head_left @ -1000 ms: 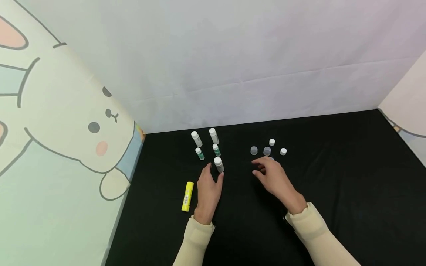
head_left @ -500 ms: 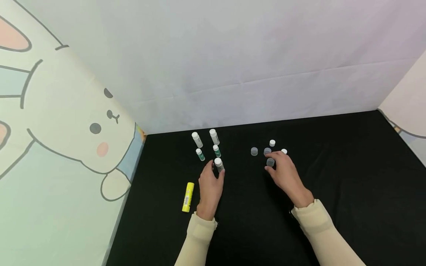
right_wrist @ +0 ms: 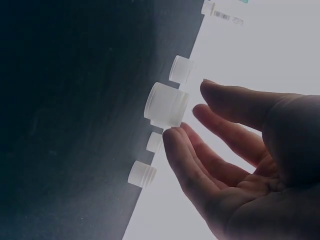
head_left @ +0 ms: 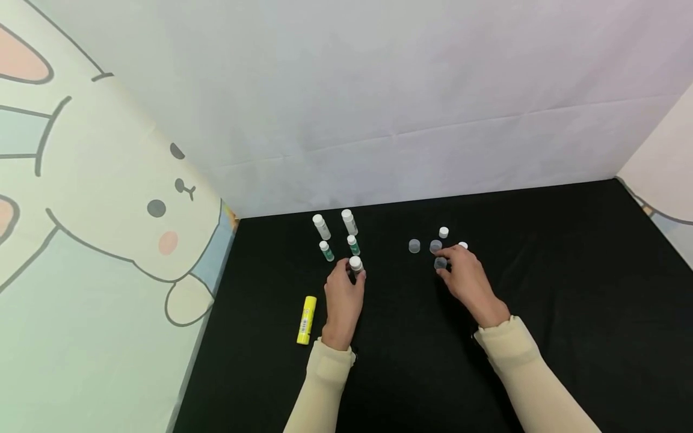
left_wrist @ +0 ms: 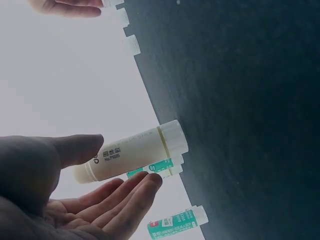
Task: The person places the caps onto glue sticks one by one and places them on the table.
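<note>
My left hand (head_left: 344, 300) is around a white glue stick (head_left: 356, 264) that stands on end on the black table. In the left wrist view the thumb is close by one side of this glue stick (left_wrist: 132, 152) and the fingers lie along the other, loosely spread. My right hand (head_left: 470, 279) reaches over a translucent cap (head_left: 440, 263). The right wrist view has the thumb apart from this cap (right_wrist: 167, 105), with the index fingertip right at its lower edge.
Behind my left hand stand two taller white glue sticks (head_left: 349, 222) and two small green ones (head_left: 326, 251). A yellow glue stick (head_left: 306, 320) lies to its left. More translucent caps (head_left: 414, 246) and two white caps (head_left: 444, 232) sit around my right hand.
My right hand has moved right and come down around the near translucent cap. My left hand has come slightly forward, closer around the white glue stick.
</note>
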Action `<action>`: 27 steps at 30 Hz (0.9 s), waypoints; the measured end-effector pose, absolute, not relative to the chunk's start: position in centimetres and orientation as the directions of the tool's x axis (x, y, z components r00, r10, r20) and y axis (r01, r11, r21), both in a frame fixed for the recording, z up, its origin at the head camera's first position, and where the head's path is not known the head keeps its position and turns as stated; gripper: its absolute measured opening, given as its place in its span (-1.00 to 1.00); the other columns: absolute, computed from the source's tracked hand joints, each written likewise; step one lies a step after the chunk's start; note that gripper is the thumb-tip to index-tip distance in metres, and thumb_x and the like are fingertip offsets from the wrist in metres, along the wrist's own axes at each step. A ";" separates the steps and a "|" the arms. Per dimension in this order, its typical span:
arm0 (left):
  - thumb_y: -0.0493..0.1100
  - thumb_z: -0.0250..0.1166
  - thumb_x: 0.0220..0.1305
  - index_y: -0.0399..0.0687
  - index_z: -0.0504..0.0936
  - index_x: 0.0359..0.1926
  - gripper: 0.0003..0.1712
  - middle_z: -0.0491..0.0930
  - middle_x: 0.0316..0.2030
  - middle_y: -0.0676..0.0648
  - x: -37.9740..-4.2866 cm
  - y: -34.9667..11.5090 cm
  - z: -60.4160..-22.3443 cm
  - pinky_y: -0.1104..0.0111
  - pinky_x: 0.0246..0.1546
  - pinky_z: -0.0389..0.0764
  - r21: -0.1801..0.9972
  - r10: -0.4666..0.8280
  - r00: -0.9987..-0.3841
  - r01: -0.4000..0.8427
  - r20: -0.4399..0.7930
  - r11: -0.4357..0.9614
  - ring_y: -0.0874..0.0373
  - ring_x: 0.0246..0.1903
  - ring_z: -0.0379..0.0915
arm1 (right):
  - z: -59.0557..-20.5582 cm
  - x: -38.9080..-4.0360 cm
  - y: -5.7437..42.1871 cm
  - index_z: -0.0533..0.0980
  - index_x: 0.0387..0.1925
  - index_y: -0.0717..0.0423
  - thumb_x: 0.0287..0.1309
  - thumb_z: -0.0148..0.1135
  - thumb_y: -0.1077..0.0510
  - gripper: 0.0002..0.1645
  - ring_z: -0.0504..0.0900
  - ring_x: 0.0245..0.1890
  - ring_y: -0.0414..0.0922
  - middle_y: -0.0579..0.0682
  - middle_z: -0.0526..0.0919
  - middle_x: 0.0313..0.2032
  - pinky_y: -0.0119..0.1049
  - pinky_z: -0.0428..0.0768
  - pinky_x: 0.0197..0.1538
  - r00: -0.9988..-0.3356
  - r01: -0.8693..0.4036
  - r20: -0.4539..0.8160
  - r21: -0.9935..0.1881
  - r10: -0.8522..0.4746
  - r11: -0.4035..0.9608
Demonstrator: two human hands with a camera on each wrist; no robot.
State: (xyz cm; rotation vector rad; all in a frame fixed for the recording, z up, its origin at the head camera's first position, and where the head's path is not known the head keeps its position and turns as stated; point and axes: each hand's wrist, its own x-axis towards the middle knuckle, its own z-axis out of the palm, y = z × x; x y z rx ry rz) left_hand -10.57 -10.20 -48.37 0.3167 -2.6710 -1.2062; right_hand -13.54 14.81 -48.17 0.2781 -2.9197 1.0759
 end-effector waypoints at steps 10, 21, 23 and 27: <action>-0.28 0.39 0.44 -0.22 0.66 0.08 -0.75 0.75 0.00 -0.19 -10.7 -10.1 -48.3 0.05 -0.04 0.74 0.757 -0.257 -0.961 -0.096 0.097 0.646 -0.09 -0.03 0.73 | -48.4 -14.0 15.2 0.66 0.07 0.43 0.27 0.36 0.46 -0.66 0.61 -0.21 0.17 0.33 0.62 -0.16 0.11 0.63 -0.13 -0.985 -0.157 0.049 -0.637 -0.163 0.755; -0.30 0.40 0.43 -0.21 0.67 0.06 -0.77 0.76 -0.05 -0.18 -10.3 -10.2 -48.2 0.07 -0.09 0.75 0.767 -0.262 -0.960 -0.097 0.095 0.634 -0.07 -0.07 0.75 | -49.0 -14.2 15.1 0.65 0.05 0.42 0.25 0.36 0.47 -0.67 0.64 -0.19 0.18 0.32 0.63 -0.14 0.12 0.64 -0.12 -0.987 -0.147 0.049 -0.642 -0.151 0.753; -0.30 0.40 0.43 -0.21 0.67 0.06 -0.77 0.77 -0.05 -0.17 -10.4 -10.2 -48.2 0.07 -0.09 0.74 0.765 -0.262 -0.960 -0.099 0.094 0.637 -0.07 -0.07 0.75 | -49.0 -14.2 15.1 0.65 0.05 0.42 0.24 0.36 0.47 -0.67 0.65 -0.19 0.18 0.33 0.64 -0.13 0.12 0.65 -0.12 -0.988 -0.146 0.050 -0.640 -0.148 0.754; -0.30 0.41 0.42 -0.20 0.68 0.06 -0.77 0.77 -0.06 -0.17 -10.5 -10.2 -48.2 0.07 -0.09 0.74 0.760 -0.265 -0.960 -0.102 0.094 0.642 -0.05 -0.09 0.74 | -49.0 -14.2 14.9 0.66 0.04 0.40 0.24 0.37 0.47 -0.68 0.66 -0.19 0.18 0.32 0.65 -0.12 0.13 0.65 -0.11 -0.989 -0.137 0.050 -0.636 -0.137 0.759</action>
